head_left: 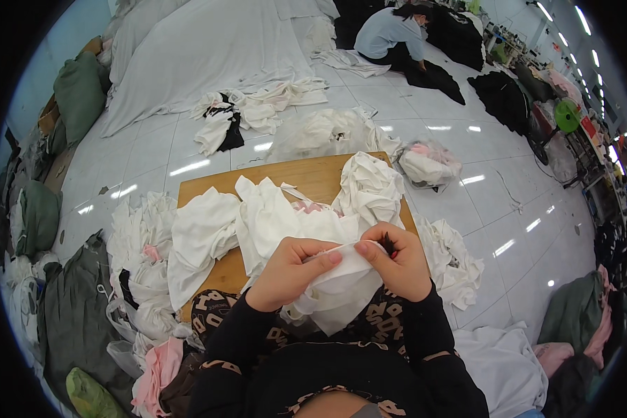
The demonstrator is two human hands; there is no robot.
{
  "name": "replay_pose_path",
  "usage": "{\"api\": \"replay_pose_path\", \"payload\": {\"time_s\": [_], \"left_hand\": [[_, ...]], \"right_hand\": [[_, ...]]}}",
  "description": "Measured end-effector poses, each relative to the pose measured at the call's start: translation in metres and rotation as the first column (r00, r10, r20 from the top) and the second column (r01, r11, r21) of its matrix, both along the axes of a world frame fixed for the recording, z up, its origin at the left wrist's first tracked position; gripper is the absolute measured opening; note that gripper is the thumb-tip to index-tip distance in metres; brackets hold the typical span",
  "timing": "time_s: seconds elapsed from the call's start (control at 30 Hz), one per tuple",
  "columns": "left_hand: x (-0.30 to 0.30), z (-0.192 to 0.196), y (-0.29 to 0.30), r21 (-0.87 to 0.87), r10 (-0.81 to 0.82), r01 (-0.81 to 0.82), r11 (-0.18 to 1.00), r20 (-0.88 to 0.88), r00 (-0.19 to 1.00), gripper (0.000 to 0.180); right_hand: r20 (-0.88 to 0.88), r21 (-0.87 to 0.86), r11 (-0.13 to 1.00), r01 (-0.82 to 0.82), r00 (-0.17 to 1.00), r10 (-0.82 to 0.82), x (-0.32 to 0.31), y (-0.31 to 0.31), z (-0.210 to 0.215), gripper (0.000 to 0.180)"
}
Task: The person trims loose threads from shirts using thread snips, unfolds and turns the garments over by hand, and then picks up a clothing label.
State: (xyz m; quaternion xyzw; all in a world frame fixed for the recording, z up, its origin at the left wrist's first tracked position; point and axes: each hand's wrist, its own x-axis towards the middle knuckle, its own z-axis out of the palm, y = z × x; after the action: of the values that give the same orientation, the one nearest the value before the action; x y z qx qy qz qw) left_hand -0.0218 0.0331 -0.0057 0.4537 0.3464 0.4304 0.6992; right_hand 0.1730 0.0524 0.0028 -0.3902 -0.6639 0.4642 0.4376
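Note:
Between my two hands I stretch the edge of a piece of white fabric (343,282), which hangs down over my lap. My left hand (292,270) is closed, pinching the edge between thumb and fingers. Close beside it my right hand (398,263) pinches the same edge. A small dark thing with a bit of red (389,245) shows at the right fingers; its kind I cannot make out. Just beyond lies a white garment (272,216) on a low wooden table (279,168), with a white cloth pile (205,226) to its left and another white bundle (373,184) to its right.
White cloth heaps (143,258) flank the table on the left, with more white cloth (453,265) on the right. Clear plastic bags (428,164) stand beyond it. Farther off, another person (390,38) bends over black cloth. Green sacks (80,97) line the left side.

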Motion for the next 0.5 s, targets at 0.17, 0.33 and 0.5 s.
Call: {"api": "replay_pose_path", "payload": {"time_s": [0.17,0.33,0.5], "left_hand": [[0.009,0.000,-0.008,-0.173,0.091,-0.058,0.983,0.189,0.978,0.028],[0.016,-0.001,-0.012,-0.102,0.139,-0.124,0.987,0.158,0.978,0.029],[0.020,0.009,-0.022,0.068,0.111,-0.106,0.992,-0.078,0.991,0.027]], "right_hand": [[0.155,0.227,0.927,0.299,0.929,-0.337,0.003,-0.002,0.013,0.044],[0.273,0.408,0.909,0.087,0.938,-0.213,0.011,-0.044,0.041,0.039],[0.327,0.536,0.839,0.091,0.895,-0.305,0.004,-0.045,0.025,0.039]]}}
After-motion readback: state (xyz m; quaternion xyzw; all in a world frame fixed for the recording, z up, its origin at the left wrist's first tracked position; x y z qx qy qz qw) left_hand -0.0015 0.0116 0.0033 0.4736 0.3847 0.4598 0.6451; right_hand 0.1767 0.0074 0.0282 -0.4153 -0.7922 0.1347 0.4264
